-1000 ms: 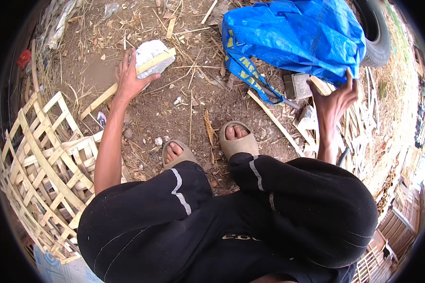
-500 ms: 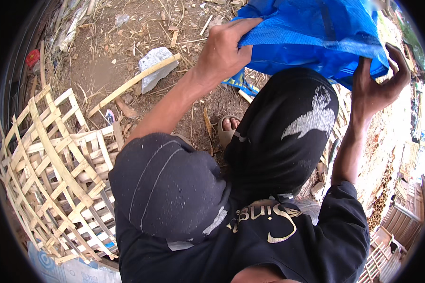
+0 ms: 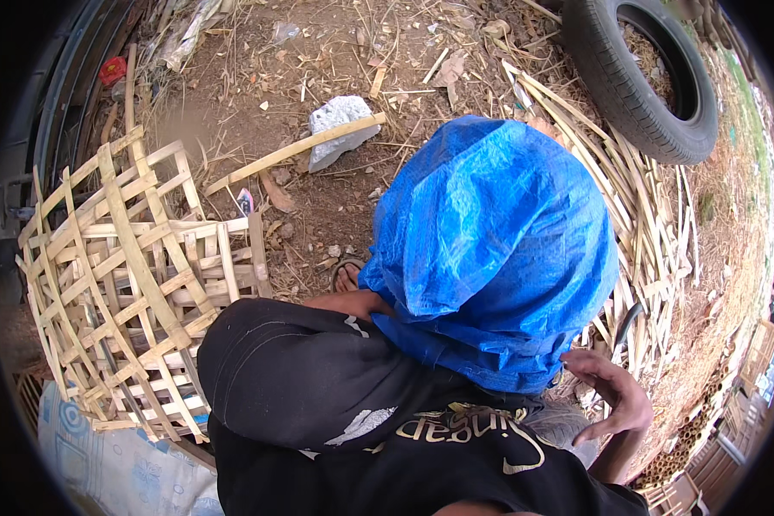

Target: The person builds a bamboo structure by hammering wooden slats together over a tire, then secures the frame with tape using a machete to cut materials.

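A blue woven plastic tarp (image 3: 499, 232) is draped over my bent right knee and bulges to its shape. At the tarp's left edge is my left hand (image 3: 365, 303), partly behind my left knee; its fingers are hidden by the tarp, so its grip does not show. My right hand (image 3: 615, 397) is beside the tarp's lower right edge, open, with thumb and fingers apart and nothing between them. Its fingertips come close to the tarp; whether they touch it, I cannot tell. My left knee (image 3: 284, 370) is uncovered, in black cloth.
A woven bamboo basket (image 3: 138, 284) stands at the left. Ahead, a bamboo strip (image 3: 297, 153) lies across a grey stone (image 3: 340, 129). Many split bamboo strips (image 3: 654, 215) are spread at the right, below a black tyre (image 3: 615, 82). A pale patterned sheet (image 3: 138, 469) lies lower left.
The tarp, held up ahead by both hands before, now covers my right knee. Both hands have come down toward my body, and the right has let go. The view has shifted, showing the tyre.
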A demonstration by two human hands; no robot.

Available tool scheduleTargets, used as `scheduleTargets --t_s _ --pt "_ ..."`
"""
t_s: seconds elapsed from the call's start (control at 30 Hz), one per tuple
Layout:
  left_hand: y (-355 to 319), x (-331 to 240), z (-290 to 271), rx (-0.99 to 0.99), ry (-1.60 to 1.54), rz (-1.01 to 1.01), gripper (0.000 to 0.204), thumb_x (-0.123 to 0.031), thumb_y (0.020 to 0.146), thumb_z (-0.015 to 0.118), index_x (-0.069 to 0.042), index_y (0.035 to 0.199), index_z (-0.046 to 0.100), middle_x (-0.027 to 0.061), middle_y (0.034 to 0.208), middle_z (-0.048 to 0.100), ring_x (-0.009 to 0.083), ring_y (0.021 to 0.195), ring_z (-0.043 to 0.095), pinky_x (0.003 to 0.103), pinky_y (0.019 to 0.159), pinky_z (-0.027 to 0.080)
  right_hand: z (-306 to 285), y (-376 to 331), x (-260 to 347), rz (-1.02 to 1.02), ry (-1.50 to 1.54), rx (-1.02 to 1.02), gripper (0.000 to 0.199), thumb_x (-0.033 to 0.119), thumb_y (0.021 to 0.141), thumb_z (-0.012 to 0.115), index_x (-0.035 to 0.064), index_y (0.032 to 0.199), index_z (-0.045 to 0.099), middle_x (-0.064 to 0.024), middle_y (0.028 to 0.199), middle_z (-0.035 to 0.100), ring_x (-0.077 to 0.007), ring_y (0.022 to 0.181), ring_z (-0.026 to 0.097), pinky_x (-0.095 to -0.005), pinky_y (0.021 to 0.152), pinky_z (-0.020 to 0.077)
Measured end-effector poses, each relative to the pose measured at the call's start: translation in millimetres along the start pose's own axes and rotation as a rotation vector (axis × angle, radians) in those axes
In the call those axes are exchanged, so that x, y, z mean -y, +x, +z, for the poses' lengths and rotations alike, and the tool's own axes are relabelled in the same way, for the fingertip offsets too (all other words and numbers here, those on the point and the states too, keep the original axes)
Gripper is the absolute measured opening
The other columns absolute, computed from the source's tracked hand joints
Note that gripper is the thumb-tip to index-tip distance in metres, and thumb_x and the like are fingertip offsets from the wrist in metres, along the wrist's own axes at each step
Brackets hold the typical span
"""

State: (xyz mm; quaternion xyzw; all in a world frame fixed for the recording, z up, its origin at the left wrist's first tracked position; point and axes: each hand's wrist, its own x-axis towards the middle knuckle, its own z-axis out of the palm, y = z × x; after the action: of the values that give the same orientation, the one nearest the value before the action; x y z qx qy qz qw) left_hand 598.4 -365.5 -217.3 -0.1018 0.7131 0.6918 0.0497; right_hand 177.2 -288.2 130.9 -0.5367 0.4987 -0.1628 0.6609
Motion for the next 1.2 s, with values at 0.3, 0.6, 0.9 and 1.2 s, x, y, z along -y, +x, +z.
scheduleTargets --t_s 0.3,0.6,0.9,1.2 --pt "-16.7 -64.7 -7.0 0.150 -0.204 -0.295 0.047 -0.016 0.077 0.079 -0.004 0.121 0.068 0.0162 0.107 0.073 0.0275 0.101 0.070 0.037 0.088 0.052 -49.6 230.0 47.0 -0.738 -0.029 0.265 0.104 0.073 0.078 0.067 -0.0040 0.144 0.045 -0.0327 0.145 0.045 -0.0427 0.129 0.053 -0.0513 0.107 0.0414" --pt "-89.5 -141.5 -122.2 -0.172 -0.224 -0.522 0.050 -0.022 0.081 0.083 -0.002 0.124 0.065 0.0159 0.110 0.073 0.0230 0.103 0.069 0.036 0.090 0.052 47.5 330.5 35.5 -0.374 -0.060 0.719 0.045 0.038 0.104 0.053 -0.0018 0.120 0.065 -0.0237 0.105 0.070 -0.0405 0.100 0.067 -0.0444 0.089 0.0518" --pt "-119.0 -160.0 -228.6 -0.196 0.118 -1.090 0.050 -0.044 0.091 0.070 -0.004 0.121 0.066 0.0205 0.104 0.072 0.0288 0.096 0.070 0.041 0.088 0.054 16.2 363.1 31.3 -0.500 0.265 0.251 0.030 0.024 0.100 0.063 -0.0018 0.114 0.069 -0.0117 0.098 0.074 -0.0191 0.092 0.069 -0.0342 0.080 0.0534" --pt "-25.5 -69.6 -286.2 -0.910 0.926 -0.864 0.109 -0.080 0.077 0.061 0.001 0.147 0.038 0.0245 0.149 0.038 0.0401 0.139 0.039 0.058 0.112 0.032 -138.0 317.6 -214.2 0.426 -1.095 -0.602 0.063 0.044 0.077 0.083 0.0011 0.116 0.057 -0.0237 0.089 0.069 -0.0405 0.090 0.068 -0.0511 0.080 0.0512"
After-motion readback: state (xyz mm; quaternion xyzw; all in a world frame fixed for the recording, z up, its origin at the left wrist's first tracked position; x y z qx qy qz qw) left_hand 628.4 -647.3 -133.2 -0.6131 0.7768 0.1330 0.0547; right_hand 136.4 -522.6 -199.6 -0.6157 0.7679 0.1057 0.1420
